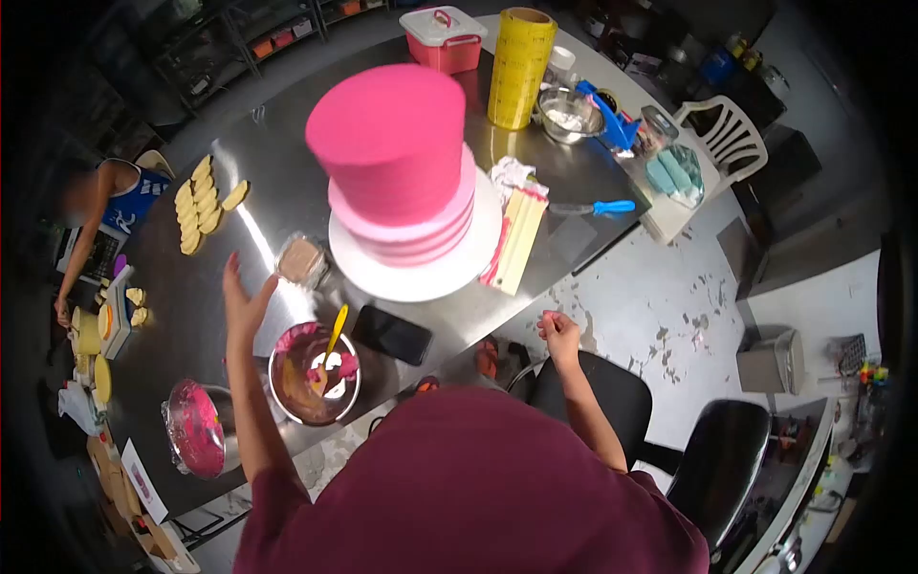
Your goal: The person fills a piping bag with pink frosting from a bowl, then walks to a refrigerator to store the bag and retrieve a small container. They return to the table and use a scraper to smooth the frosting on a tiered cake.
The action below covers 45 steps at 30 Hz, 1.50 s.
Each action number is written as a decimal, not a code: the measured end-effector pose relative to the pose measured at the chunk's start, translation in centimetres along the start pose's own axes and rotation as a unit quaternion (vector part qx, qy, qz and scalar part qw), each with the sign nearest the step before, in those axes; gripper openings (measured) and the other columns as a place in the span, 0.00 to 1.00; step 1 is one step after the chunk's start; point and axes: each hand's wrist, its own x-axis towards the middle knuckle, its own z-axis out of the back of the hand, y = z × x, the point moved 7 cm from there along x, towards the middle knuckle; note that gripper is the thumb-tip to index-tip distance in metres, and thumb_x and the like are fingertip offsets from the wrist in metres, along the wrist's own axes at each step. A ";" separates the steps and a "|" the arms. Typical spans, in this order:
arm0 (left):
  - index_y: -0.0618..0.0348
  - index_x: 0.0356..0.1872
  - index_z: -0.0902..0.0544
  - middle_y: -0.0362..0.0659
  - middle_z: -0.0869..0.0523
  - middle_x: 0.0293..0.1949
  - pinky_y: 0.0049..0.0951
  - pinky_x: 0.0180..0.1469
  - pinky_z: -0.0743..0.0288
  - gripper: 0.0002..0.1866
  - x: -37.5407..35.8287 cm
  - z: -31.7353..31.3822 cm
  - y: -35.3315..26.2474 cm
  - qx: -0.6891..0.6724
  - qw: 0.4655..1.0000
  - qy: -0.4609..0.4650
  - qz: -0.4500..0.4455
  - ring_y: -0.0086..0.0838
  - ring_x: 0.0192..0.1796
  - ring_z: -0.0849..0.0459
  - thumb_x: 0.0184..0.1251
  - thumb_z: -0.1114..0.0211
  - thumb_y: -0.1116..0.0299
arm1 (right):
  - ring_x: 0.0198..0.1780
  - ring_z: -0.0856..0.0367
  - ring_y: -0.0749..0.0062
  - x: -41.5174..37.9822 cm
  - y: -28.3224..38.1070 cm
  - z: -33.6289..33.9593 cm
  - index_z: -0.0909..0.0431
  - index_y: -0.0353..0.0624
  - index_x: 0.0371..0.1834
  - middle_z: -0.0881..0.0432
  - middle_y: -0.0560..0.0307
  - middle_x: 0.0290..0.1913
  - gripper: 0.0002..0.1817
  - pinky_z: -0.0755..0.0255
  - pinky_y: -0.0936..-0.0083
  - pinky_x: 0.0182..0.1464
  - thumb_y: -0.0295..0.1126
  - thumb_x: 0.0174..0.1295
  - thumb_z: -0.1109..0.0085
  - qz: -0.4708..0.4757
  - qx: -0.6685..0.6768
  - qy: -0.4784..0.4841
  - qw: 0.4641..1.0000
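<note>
My left hand (247,304) is open, thumb and fingers spread, over the steel table beside a metal bowl (316,416). The bowl has pink and white cream on its walls, and a yellow-handled spatula (337,333) leans in it. Near those fingertips sits a small clear container (302,260) with something brownish in it. My right hand (560,337) is closed off the table's edge, its fingers curled, with nothing showing in them. A tall pink cake (392,153) stands on a white round board (373,282); its wide top tier is smooth and the lower part shows ridges.
A black phone (392,335) lies by the bowl. Behind it are a cream-coloured scraper (519,241), a blue-handled palette knife (602,208) and a yellow wrap roll (521,72). A pink-smeared bowl (199,430) stands left. A co-worker's arm (88,234) reaches in far left. Black chairs (722,454) stand right.
</note>
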 end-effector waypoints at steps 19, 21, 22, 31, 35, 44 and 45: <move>0.63 0.36 0.26 0.40 0.23 0.32 0.18 0.40 0.32 0.10 -18.8 -10.2 -14.2 -0.271 0.932 -0.038 0.239 0.20 0.36 0.25 0.51 0.41 0.81 | 0.15 0.34 0.82 21.6 9.3 -8.2 0.25 0.41 0.23 0.29 0.64 0.16 0.11 0.42 0.85 0.15 0.34 0.57 0.52 -0.035 0.000 0.224 0.974; 0.65 0.40 0.27 0.44 0.21 0.37 0.20 0.41 0.30 0.13 -19.4 -15.0 -14.5 -0.319 0.881 0.098 0.336 0.23 0.39 0.24 0.52 0.41 0.79 | 0.21 0.27 0.79 17.7 8.6 -10.4 0.25 0.41 0.28 0.24 0.61 0.22 0.08 0.34 0.84 0.19 0.32 0.55 0.53 -0.097 0.034 0.332 0.938; 0.66 0.43 0.29 0.46 0.22 0.39 0.22 0.41 0.30 0.14 -19.7 -16.5 -14.3 -0.364 0.847 0.101 0.374 0.25 0.40 0.23 0.53 0.42 0.78 | 0.25 0.25 0.78 15.3 9.2 -10.9 0.26 0.40 0.36 0.23 0.60 0.25 0.09 0.31 0.84 0.24 0.30 0.54 0.53 -0.131 0.060 0.355 0.924; 0.65 0.49 0.33 0.47 0.22 0.43 0.24 0.40 0.29 0.18 -19.5 -19.1 -13.4 -0.454 0.772 0.089 0.435 0.28 0.40 0.22 0.56 0.45 0.73 | 0.30 0.22 0.72 13.9 8.9 -10.8 0.26 0.36 0.40 0.22 0.55 0.30 0.13 0.29 0.82 0.31 0.21 0.52 0.56 -0.037 0.027 0.376 0.926; 0.64 0.47 0.31 0.44 0.21 0.39 0.24 0.39 0.29 0.17 -20.5 -19.8 -13.0 -0.409 0.789 0.125 0.441 0.25 0.38 0.23 0.56 0.44 0.71 | 0.24 0.23 0.73 20.5 11.8 -5.5 0.24 0.35 0.30 0.22 0.56 0.23 0.08 0.30 0.79 0.29 0.24 0.50 0.53 0.151 -0.184 0.173 0.956; 0.64 0.44 0.31 0.42 0.22 0.35 0.20 0.36 0.31 0.14 -21.7 -21.4 -13.7 -0.388 0.784 0.170 0.453 0.21 0.34 0.25 0.57 0.44 0.72 | 0.16 0.27 0.79 14.8 6.4 -5.4 0.26 0.31 0.32 0.23 0.55 0.19 0.12 0.33 0.83 0.16 0.32 0.50 0.44 -0.137 -0.167 0.316 0.924; 0.64 0.44 0.31 0.42 0.22 0.35 0.20 0.36 0.31 0.14 -21.9 -21.5 -13.7 -0.392 0.785 0.173 0.447 0.21 0.34 0.25 0.58 0.44 0.72 | 0.15 0.27 0.78 14.1 5.7 -5.5 0.27 0.30 0.33 0.23 0.55 0.19 0.13 0.33 0.83 0.16 0.31 0.50 0.43 -0.152 -0.143 0.298 0.932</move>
